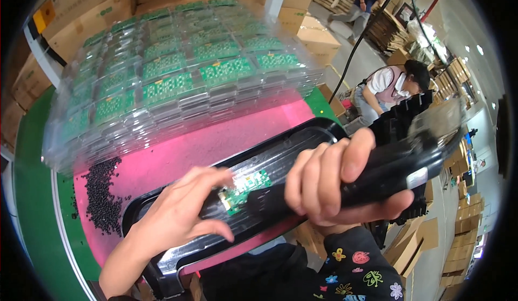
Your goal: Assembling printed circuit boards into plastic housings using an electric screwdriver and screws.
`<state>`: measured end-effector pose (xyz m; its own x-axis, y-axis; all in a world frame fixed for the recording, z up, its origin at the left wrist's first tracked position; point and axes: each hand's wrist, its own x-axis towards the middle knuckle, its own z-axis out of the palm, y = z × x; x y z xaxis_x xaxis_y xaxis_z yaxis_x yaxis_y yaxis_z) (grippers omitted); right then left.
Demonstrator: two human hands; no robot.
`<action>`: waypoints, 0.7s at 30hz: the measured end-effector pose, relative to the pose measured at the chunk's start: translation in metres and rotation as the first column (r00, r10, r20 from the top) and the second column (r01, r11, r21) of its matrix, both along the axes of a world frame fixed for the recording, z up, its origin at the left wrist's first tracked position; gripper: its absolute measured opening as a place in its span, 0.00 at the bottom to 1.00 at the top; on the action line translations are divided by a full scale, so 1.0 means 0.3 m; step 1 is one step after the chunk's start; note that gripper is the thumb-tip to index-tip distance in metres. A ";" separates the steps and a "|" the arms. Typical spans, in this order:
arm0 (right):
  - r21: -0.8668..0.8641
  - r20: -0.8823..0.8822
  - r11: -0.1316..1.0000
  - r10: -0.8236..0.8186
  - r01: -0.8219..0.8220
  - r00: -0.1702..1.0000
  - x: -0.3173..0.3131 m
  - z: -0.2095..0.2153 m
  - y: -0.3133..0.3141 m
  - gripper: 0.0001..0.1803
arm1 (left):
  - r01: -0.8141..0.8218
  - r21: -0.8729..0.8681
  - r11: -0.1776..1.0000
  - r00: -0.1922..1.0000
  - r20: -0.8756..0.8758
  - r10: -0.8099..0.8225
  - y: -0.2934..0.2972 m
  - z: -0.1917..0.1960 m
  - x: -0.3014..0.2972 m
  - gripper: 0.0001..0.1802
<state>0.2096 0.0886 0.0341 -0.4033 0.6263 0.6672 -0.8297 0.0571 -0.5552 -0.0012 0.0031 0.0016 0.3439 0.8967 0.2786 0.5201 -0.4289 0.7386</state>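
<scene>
My right hand [329,179] is wrapped round a long black plastic piece [383,171]; its exact kind I cannot make out. Its narrower end points left, over a green circuit board [248,190]. That board lies in a long, shallow black plastic shell [291,144]. My left hand [183,206] reaches over the shell's left part, thumb and fingers apart. Its fingertips are at the board's left edge; whether they touch it I cannot tell.
Clear plastic trays of green circuit boards [167,85] are stacked at the back of the pink mat [210,139]. Small black parts [102,195] lie heaped at left. Black pieces [399,115] stand at right, near a crouching person [388,88]. Cardboard boxes [81,9] stand behind.
</scene>
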 end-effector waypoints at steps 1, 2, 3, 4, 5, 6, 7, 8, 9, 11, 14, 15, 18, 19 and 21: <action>-0.005 0.077 1.000 0.010 -0.010 0.997 0.016 0.014 0.011 0.33 | 0.000 0.026 1.000 0.997 -0.077 0.002 0.004 0.001 -0.011 0.53; 0.012 0.154 1.000 -0.028 0.027 0.988 0.029 0.015 0.022 0.34 | -0.025 0.100 0.995 0.995 -0.096 0.035 0.005 -0.009 -0.022 0.53; 0.036 0.227 0.998 -0.067 0.060 0.972 0.046 0.020 0.029 0.36 | -0.047 0.179 0.983 0.991 -0.115 0.069 0.006 -0.018 -0.028 0.52; 0.037 0.267 0.996 -0.087 0.080 0.960 0.064 0.015 0.034 0.37 | -0.063 0.263 0.963 0.994 -0.066 0.084 0.010 -0.031 -0.030 0.40; 0.082 0.248 0.996 -0.066 0.047 0.966 0.068 -0.013 0.062 0.37 | -0.073 0.252 0.965 0.993 -0.074 0.095 0.008 -0.043 -0.034 0.40; 0.073 0.261 0.996 -0.063 0.045 0.963 0.070 -0.032 0.076 0.37 | -0.114 0.309 0.944 0.987 -0.072 0.143 0.002 -0.052 -0.040 0.34; 0.064 0.275 0.997 -0.059 0.043 0.960 0.067 -0.049 0.083 0.37 | -0.152 0.366 0.918 0.980 -0.068 0.190 -0.002 -0.056 -0.045 0.29; 0.061 0.290 0.995 -0.091 0.076 0.953 0.072 -0.055 0.082 0.37 | -0.141 0.396 0.907 0.987 -0.017 0.160 0.008 -0.038 -0.035 0.24; 0.057 0.289 0.996 -0.087 0.074 0.953 0.076 -0.061 0.087 0.37 | -0.142 0.393 0.909 0.986 -0.020 0.163 0.007 -0.035 -0.033 0.24; 0.062 0.309 0.996 -0.087 0.071 0.947 0.079 -0.071 0.102 0.37 | -0.193 0.423 0.885 0.973 -0.035 0.229 0.008 -0.033 -0.031 0.23; 0.056 0.348 0.995 -0.093 0.078 0.933 0.071 -0.088 0.108 0.37 | -0.236 0.387 0.892 0.968 0.017 0.249 0.015 -0.041 -0.023 0.24; 0.059 0.377 0.995 -0.100 0.084 0.921 0.070 -0.090 0.110 0.37 | -0.221 0.380 0.898 0.973 0.022 0.230 0.019 -0.040 -0.027 0.24; 0.070 0.359 0.995 -0.090 0.069 0.929 0.072 -0.095 0.116 0.37 | -0.231 0.381 0.896 0.967 -0.012 0.254 0.026 -0.033 -0.026 0.24; 0.070 0.342 0.996 -0.074 0.053 0.937 0.072 -0.096 0.113 0.37 | -0.224 0.389 0.894 0.969 -0.011 0.248 0.026 -0.030 -0.024 0.24; 0.034 0.381 0.993 -0.116 0.111 0.917 0.071 -0.089 0.083 0.36 | -0.246 0.341 0.907 0.964 -0.015 0.267 0.023 -0.032 -0.020 0.25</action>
